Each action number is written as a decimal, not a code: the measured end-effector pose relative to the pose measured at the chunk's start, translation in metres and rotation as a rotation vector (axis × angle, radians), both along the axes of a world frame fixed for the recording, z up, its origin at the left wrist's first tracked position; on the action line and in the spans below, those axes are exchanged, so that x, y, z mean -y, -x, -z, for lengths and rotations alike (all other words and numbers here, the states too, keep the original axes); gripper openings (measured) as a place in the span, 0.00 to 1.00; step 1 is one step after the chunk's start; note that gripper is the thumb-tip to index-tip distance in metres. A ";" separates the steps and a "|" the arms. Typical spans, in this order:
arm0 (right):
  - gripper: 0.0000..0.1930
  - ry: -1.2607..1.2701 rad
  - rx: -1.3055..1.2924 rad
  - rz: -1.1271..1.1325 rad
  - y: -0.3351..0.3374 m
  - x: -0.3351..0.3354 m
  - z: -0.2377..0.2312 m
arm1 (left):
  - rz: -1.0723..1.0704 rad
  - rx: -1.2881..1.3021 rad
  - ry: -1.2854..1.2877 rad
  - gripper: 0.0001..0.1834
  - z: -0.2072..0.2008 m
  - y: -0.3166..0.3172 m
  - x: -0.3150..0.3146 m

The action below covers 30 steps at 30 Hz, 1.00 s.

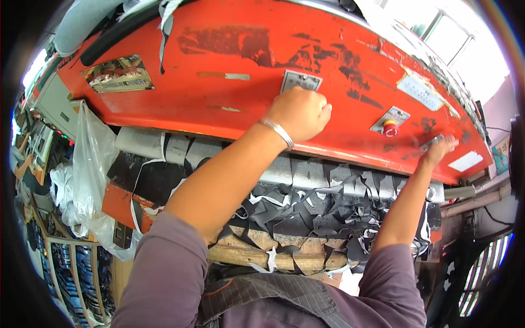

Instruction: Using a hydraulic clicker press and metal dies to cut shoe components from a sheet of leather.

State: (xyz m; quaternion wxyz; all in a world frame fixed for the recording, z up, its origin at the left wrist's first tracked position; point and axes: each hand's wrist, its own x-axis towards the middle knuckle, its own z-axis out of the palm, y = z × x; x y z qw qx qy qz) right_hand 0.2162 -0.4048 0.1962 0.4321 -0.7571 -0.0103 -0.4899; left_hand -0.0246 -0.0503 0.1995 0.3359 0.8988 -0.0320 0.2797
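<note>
My left hand (302, 113), with a pale bracelet at the wrist, is closed in a fist against a metal control plate (311, 81) on the red machine panel (219, 98). Its fingers hide the lower part of that plate, and whatever lies under them cannot be seen. Farther right, my right hand (442, 147) reaches up to a smaller metal plate (431, 142) on the same panel, its fingers stretched out and partly blurred. Between my hands, nearer the right one, a red mushroom-shaped push button (390, 130) with a yellow collar sticks out from its own plate.
Below the panel, black and white cut scraps (306, 210) lie heaped over a ledge with a wooden roller-like bar (306, 261). At left hangs a clear plastic bag (93, 175); racks of dark blue pieces (82, 279) stand lower left. A black bar (120, 34) crosses the panel's upper left.
</note>
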 end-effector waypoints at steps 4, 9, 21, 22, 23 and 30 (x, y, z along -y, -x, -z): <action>0.37 -0.243 -0.029 -0.340 0.075 0.027 0.013 | 0.019 -0.116 0.136 0.18 0.024 0.075 0.021; 0.20 -0.119 0.038 -0.465 0.150 0.026 0.021 | -0.070 -0.574 0.069 0.16 0.102 0.225 0.034; 0.14 0.571 -0.170 -1.369 0.299 -0.213 0.076 | -0.355 -0.380 -0.112 0.09 0.135 0.295 0.070; 0.15 0.640 -0.185 -1.367 0.294 -0.221 0.079 | -0.364 -0.384 -0.105 0.09 0.134 0.294 0.067; 0.16 0.699 -0.216 -1.330 0.283 -0.225 0.085 | -0.340 -0.432 -0.102 0.10 0.132 0.295 0.065; 0.21 1.068 -0.167 -1.059 0.208 -0.287 0.123 | 0.007 -0.890 0.171 0.13 0.114 0.266 0.017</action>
